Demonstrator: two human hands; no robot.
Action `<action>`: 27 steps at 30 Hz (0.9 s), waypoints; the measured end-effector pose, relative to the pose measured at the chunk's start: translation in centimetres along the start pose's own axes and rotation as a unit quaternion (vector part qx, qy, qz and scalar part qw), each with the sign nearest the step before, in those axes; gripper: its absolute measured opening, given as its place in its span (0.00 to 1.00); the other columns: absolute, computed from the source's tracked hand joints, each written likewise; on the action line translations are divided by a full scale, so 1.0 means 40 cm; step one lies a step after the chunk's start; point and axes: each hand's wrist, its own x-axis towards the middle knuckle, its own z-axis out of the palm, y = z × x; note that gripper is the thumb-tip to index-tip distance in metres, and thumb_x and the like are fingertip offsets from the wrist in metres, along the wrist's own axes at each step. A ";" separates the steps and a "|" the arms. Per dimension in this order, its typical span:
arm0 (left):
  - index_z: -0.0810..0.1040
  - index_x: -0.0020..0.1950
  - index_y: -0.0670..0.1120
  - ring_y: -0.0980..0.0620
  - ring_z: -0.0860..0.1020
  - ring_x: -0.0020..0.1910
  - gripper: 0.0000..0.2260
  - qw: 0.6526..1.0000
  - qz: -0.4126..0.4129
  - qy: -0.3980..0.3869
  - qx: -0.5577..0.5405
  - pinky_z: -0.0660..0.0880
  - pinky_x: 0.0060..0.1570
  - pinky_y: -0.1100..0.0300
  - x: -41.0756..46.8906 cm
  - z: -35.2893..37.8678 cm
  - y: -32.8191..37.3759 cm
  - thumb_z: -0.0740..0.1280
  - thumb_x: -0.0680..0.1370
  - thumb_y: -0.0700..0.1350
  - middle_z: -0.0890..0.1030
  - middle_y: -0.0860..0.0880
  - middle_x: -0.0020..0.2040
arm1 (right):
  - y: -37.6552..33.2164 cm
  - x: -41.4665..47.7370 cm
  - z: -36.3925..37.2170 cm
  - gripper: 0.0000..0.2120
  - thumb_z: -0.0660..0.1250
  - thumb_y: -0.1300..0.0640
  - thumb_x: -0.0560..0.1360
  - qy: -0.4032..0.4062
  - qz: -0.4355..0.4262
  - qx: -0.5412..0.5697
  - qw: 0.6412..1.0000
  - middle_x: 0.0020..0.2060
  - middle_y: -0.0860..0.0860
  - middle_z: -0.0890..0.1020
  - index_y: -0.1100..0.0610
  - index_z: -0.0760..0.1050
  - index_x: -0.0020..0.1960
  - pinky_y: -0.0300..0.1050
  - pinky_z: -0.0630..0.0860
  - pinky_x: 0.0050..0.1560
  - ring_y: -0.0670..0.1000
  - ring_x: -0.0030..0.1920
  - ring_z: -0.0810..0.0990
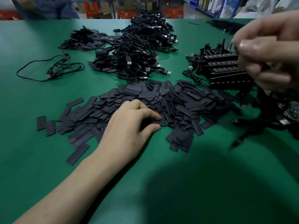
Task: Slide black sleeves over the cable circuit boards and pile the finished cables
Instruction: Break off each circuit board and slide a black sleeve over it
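Observation:
A wide heap of flat black sleeves covers the middle of the green table. My left hand lies on the heap's near side, forefinger and thumb pinching one sleeve. Raised at the right, blurred, my right hand grips a row of several circuit boards fanned out side by side, their cables hanging behind. A large pile of finished black USB cables sits behind the sleeves.
A smaller sleeve heap lies at the back left. One loose cable sprawls at the left. More boards with cables lie at the right edge. A seated person and red stools stand beyond the far table edge.

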 end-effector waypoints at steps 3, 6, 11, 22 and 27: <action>0.84 0.56 0.58 0.57 0.70 0.55 0.09 1.000 -0.011 0.001 -0.027 0.68 0.56 0.60 0.001 0.007 -0.002 0.73 0.77 0.52 0.72 0.61 0.48 | 0.009 -0.018 0.055 0.17 0.78 0.42 0.68 -0.005 0.015 -0.126 0.992 0.30 0.52 0.83 0.51 0.83 0.51 0.33 0.67 0.23 0.46 0.20 0.72; 0.85 0.55 0.56 0.58 0.74 0.54 0.08 0.996 -0.022 0.025 -0.083 0.70 0.55 0.62 -0.001 0.007 0.000 0.74 0.77 0.49 0.77 0.60 0.50 | 0.066 -0.028 0.165 0.06 0.75 0.51 0.74 0.009 0.057 -0.105 0.993 0.31 0.53 0.84 0.52 0.83 0.48 0.34 0.69 0.23 0.44 0.23 0.75; 0.85 0.55 0.54 0.67 0.78 0.43 0.08 0.982 -0.049 0.053 -0.177 0.68 0.45 0.74 -0.003 0.000 0.006 0.75 0.76 0.45 0.83 0.60 0.46 | 0.160 -0.045 0.271 0.02 0.69 0.56 0.80 0.123 0.110 -0.008 0.986 0.31 0.49 0.82 0.52 0.80 0.51 0.29 0.69 0.30 0.39 0.28 0.76; 0.86 0.54 0.49 0.60 0.81 0.49 0.10 0.982 0.046 0.084 -0.165 0.71 0.50 0.72 -0.013 -0.001 0.029 0.77 0.73 0.42 0.84 0.57 0.48 | 0.189 -0.054 0.299 0.05 0.68 0.52 0.81 0.094 0.175 0.025 0.980 0.31 0.47 0.82 0.52 0.81 0.48 0.41 0.69 0.37 0.40 0.30 0.75; 0.87 0.53 0.47 0.59 0.79 0.42 0.11 0.985 0.109 0.109 -0.072 0.74 0.48 0.69 -0.017 -0.003 0.031 0.79 0.71 0.46 0.84 0.54 0.45 | 0.182 -0.055 0.299 0.06 0.67 0.54 0.81 0.084 0.173 0.035 0.981 0.30 0.46 0.80 0.53 0.82 0.49 0.39 0.68 0.35 0.40 0.30 0.73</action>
